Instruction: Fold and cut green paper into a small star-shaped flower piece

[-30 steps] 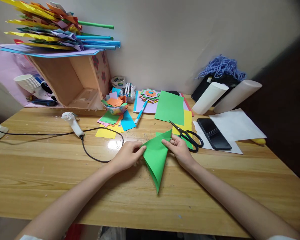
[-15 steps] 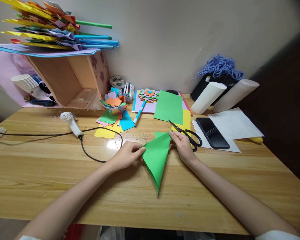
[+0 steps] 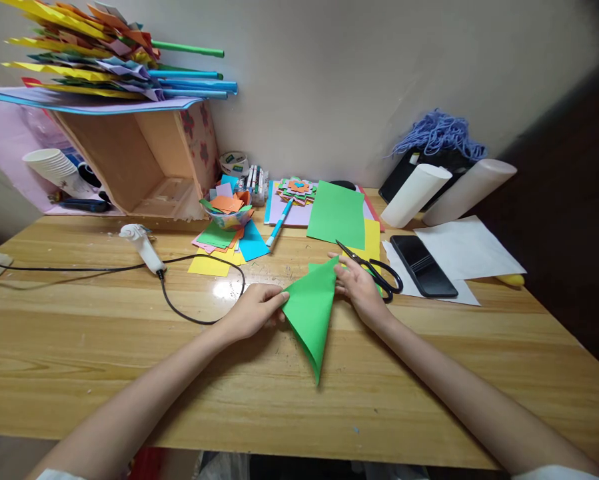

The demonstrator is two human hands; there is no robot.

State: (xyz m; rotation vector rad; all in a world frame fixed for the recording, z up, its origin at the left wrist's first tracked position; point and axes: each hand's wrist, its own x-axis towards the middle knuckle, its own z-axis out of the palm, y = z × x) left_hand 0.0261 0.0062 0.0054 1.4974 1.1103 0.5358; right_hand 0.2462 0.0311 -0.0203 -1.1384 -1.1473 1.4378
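Observation:
A sheet of green paper [image 3: 310, 307] is folded over into a pointed shape, its tip hanging toward me above the table. My left hand [image 3: 256, 308] pinches its left corner between thumb and fingers. At the upper right corner, my right hand [image 3: 362, 288] has its fingers loosely around the paper's edge, one fingertip showing past the corner. Black-handled scissors [image 3: 374, 267] lie just beyond my right hand, on yellow paper [image 3: 372, 233] and a green piece partly hidden by the hands.
A glue gun [image 3: 144, 248] with a black cable lies at left. Behind stand a bowl of paper scraps [image 3: 228, 210] and an open box [image 3: 129, 153]. A green sheet [image 3: 336, 213] and a blue marker [image 3: 279, 223] lie at the back. A phone [image 3: 423, 265] rests at right.
My right fingers have shifted at the paper's upper corner and spread a little. The folded paper has tilted slightly, its lower tip moving a bit right. My left hand keeps its pinch.

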